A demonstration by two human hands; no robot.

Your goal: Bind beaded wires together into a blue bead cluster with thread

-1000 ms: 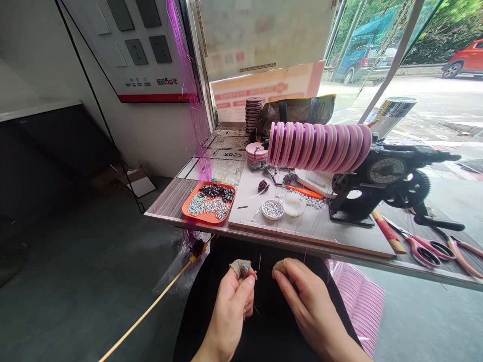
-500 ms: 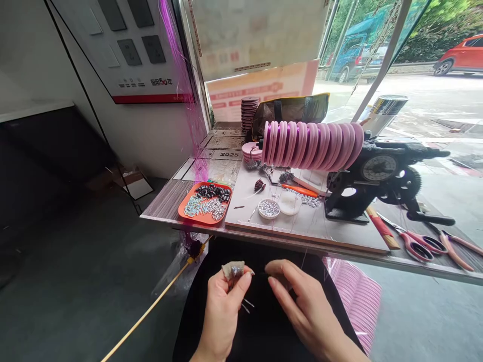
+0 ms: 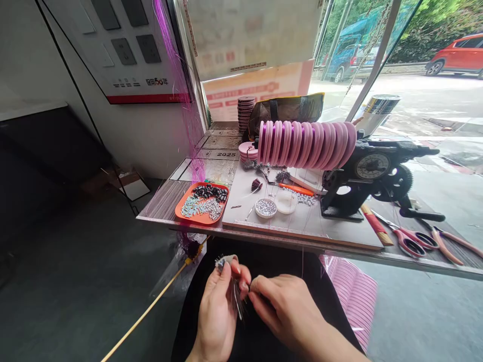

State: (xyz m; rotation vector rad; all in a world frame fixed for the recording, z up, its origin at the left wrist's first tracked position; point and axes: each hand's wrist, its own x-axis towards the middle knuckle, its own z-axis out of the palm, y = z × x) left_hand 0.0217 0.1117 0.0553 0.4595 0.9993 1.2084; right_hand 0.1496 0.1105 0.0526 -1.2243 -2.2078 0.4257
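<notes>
Above my lap, my left hand [image 3: 222,301] is closed around a bundle of thin silvery strands [image 3: 237,297] that hang below its fingers. A beige strip [image 3: 229,259] lies over the index finger, with fine bristly ends beside the thumb tip. My right hand [image 3: 283,301] is closed in a pinch right beside the left fingertips. Whatever it pinches is too small to make out. An orange tray [image 3: 181,213] with black, pale blue and silvery beads stands on the table beyond my hands. Near it is a small white dish [image 3: 265,215] of pale beads.
A black hand-cranked winder [image 3: 341,201] carries a row of pink spools [image 3: 307,145]. Scissors [image 3: 413,240] and pliers [image 3: 445,246] lie at the right. Purple threads [image 3: 184,95] hang at the left. A yellow stick [image 3: 147,311] slants up from the floor; wrapped pink discs [image 3: 354,301] are below the table.
My right hand has moved left to the left hand and closed into a pinch. The left hand has turned, and the silvery strands now hang lower between the hands. The view shifted slightly.
</notes>
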